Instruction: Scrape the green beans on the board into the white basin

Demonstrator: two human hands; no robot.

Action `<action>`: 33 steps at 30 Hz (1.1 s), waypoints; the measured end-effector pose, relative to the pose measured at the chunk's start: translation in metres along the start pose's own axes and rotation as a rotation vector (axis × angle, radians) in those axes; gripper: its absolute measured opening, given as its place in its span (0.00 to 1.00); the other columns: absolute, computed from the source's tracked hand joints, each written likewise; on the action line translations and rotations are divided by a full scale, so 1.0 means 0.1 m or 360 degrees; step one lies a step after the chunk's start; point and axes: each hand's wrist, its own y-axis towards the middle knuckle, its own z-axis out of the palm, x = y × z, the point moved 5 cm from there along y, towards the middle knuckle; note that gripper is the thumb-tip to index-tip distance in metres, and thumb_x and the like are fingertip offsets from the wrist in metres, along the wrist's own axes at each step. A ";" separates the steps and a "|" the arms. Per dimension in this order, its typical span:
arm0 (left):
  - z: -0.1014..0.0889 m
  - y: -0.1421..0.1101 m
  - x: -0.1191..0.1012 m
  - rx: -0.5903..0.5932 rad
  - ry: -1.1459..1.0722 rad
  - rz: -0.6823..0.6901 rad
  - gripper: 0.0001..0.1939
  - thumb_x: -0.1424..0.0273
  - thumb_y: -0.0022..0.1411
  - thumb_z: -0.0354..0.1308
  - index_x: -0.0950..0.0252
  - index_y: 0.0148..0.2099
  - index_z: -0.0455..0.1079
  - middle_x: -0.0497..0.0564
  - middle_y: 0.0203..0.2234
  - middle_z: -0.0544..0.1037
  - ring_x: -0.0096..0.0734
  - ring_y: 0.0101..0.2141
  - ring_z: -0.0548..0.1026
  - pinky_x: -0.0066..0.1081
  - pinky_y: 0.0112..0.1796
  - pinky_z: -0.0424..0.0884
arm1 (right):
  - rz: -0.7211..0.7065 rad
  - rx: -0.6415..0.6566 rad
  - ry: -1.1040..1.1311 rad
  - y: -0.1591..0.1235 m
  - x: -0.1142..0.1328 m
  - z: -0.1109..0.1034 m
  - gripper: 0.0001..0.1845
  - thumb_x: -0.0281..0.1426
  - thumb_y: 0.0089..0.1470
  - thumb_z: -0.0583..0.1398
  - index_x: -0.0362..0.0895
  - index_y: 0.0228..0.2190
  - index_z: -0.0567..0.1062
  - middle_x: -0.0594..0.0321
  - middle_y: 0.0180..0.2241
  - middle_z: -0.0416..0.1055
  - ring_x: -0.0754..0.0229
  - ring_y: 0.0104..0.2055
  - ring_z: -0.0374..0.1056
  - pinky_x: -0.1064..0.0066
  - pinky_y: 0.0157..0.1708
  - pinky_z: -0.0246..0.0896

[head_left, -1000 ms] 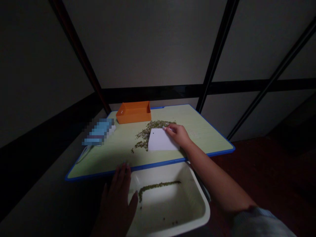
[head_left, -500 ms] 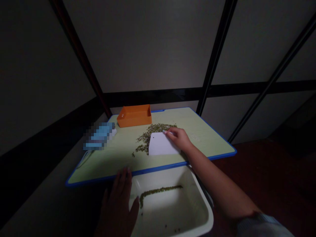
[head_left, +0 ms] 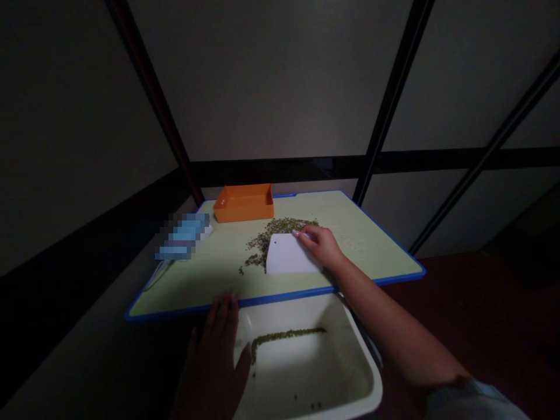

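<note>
On the pale green table (head_left: 385,251), my right hand (head_left: 321,245) pinches the top edge of a white flat scraper (head_left: 289,256), which has a small hole in its upper left corner. Small green grains, perhaps beans (head_left: 262,240), are spread behind the scraper and to its left. My left hand (head_left: 216,356), in shadow, lies with fingers stretched at the left side of a white tub (head_left: 371,379) below the table's front edge. Inside the tub, a line of similar green grains (head_left: 289,334) runs along the far and left edges of its floor.
An orange open box (head_left: 242,213) stands at the back left of the table. A blurred-out blue object (head_left: 184,236) with a white cable (head_left: 155,274) lies at the left edge. Grey wall panels (head_left: 280,87) with dark strips rise behind. A few pale bits (head_left: 350,242) lie right of my hand.
The whole view has shifted slightly, so things appear a little further right. Both hands keep nearly the same place, and my right hand still holds the scraper among the grains.
</note>
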 end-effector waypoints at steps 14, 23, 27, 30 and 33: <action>0.00 0.00 0.00 -0.0026 -0.0026 0.0014 0.31 0.66 0.61 0.37 0.63 0.66 0.40 0.52 0.67 0.44 0.36 0.66 0.41 0.52 0.60 0.49 | 0.0082 -0.0182 0.0310 0.01 -0.06 -0.06 0.20 0.45 0.50 0.57 0.42 0.21 0.70 0.68 0.18 0.60 0.66 0.22 0.54 0.75 0.22 0.47; -0.10 -0.02 -0.06 0.0159 -0.0001 -0.0005 0.33 0.72 0.57 0.39 0.65 0.66 0.40 0.50 0.66 0.41 0.37 0.66 0.41 0.53 0.60 0.48 | -0.0277 -0.0259 -0.0207 -0.34 0.58 -0.38 0.15 0.39 0.58 0.52 0.44 0.25 0.68 0.65 0.20 0.66 0.65 0.21 0.61 0.75 0.22 0.54; -0.16 -0.02 -0.13 0.0180 0.0043 -0.0022 0.34 0.75 0.55 0.38 0.65 0.66 0.40 0.49 0.66 0.39 0.38 0.66 0.40 0.54 0.60 0.46 | -0.1162 -0.0062 -0.0670 -0.83 1.23 -0.21 0.10 0.31 0.60 0.52 0.43 0.35 0.73 0.58 0.29 0.76 0.61 0.30 0.71 0.71 0.30 0.65; -0.13 -0.02 -0.14 0.0111 0.0127 -0.0015 0.33 0.75 0.56 0.37 0.66 0.65 0.43 0.51 0.66 0.43 0.39 0.65 0.43 0.57 0.60 0.45 | -0.1630 -0.0098 -0.0749 -1.12 1.48 0.00 0.11 0.27 0.56 0.54 0.39 0.40 0.73 0.52 0.37 0.77 0.55 0.38 0.73 0.65 0.34 0.69; -0.05 -0.03 -0.10 -0.0002 0.0203 0.0026 0.30 0.74 0.57 0.38 0.66 0.63 0.52 0.56 0.65 0.50 0.42 0.65 0.48 0.58 0.59 0.46 | -0.1792 -0.0090 -0.0761 -1.26 1.53 0.23 0.11 0.27 0.56 0.55 0.37 0.39 0.73 0.48 0.38 0.77 0.52 0.37 0.74 0.62 0.31 0.71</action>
